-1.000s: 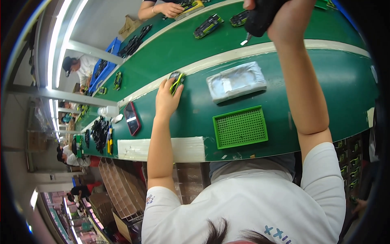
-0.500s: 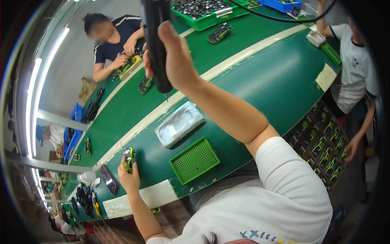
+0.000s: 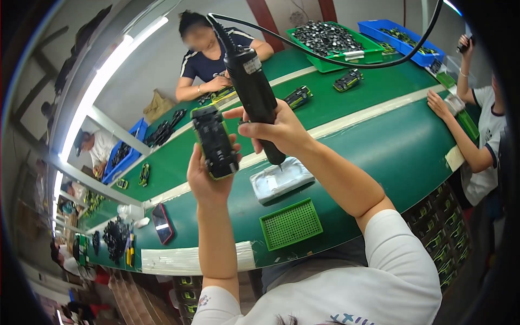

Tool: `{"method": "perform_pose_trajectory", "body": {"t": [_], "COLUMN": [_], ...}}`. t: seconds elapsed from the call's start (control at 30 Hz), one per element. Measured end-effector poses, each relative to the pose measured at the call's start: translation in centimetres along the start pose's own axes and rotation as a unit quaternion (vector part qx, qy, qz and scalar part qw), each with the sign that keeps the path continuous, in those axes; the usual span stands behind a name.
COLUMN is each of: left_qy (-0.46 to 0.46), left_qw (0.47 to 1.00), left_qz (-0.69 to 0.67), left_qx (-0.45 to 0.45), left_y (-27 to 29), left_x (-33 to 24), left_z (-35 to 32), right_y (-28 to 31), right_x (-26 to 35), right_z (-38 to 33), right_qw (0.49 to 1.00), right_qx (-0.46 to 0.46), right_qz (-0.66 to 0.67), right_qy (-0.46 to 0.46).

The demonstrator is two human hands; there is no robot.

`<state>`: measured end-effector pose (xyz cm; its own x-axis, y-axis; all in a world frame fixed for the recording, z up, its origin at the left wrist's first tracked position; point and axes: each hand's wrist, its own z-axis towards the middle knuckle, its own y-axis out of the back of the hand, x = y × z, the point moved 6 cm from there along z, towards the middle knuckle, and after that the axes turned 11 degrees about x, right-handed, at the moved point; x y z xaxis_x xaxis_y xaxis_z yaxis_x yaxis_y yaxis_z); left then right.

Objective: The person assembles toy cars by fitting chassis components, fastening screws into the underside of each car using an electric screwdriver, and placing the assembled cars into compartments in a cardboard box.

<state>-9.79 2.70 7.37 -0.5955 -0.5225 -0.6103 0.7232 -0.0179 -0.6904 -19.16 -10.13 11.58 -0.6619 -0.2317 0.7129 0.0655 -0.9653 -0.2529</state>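
Observation:
My left hand (image 3: 208, 185) grips a toy car (image 3: 213, 142), raised above the bench. Its flat black underside is turned toward me, and lime-green trim shows along the edge. Close by on its right, my right hand (image 3: 281, 129) is wrapped round a black electric screwdriver (image 3: 250, 78). The driver's bit points down and its cable loops away from the top. Below the bit lies a pale plastic-wrapped block (image 3: 279, 183) with a hollow in its top. Nearer to me sits a green perforated basket (image 3: 292, 242).
A red-edged phone (image 3: 162, 223) lies left, beside dark parts (image 3: 115, 238) and yellow-handled tools (image 3: 130, 250). Toy cars (image 3: 348, 80) rest on the far strip of the green bench (image 3: 374, 138). Green (image 3: 325, 66) and blue (image 3: 368, 27) bins hold parts behind. Other people work across and at right.
My left hand has lifted the car off the bench, bringing it up beside the screwdriver. My right hand and the driver sit lower against the bench. The whole view has shifted.

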Motion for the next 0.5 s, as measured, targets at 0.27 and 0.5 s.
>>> {"method": "perform_pose_trajectory", "body": {"t": [0.27, 0.5], "left_qy": [0.001, 0.012], "left_qw": [0.999, 0.999], "left_qz": [-0.052, -0.036], "left_qx": [-0.007, -0.005], "left_y": [0.9, 1.1], "left_x": [0.2, -0.5], "left_z": [-0.2, 0.6], "right_y": [-1.4, -0.2], "right_x": [-1.9, -1.3], "right_z": [0.8, 1.0], "right_qw": [0.998, 0.996], "right_qx": [0.066, 0.07], "right_qz": [0.001, -0.06], "right_qy": [-0.021, 0.0]}}
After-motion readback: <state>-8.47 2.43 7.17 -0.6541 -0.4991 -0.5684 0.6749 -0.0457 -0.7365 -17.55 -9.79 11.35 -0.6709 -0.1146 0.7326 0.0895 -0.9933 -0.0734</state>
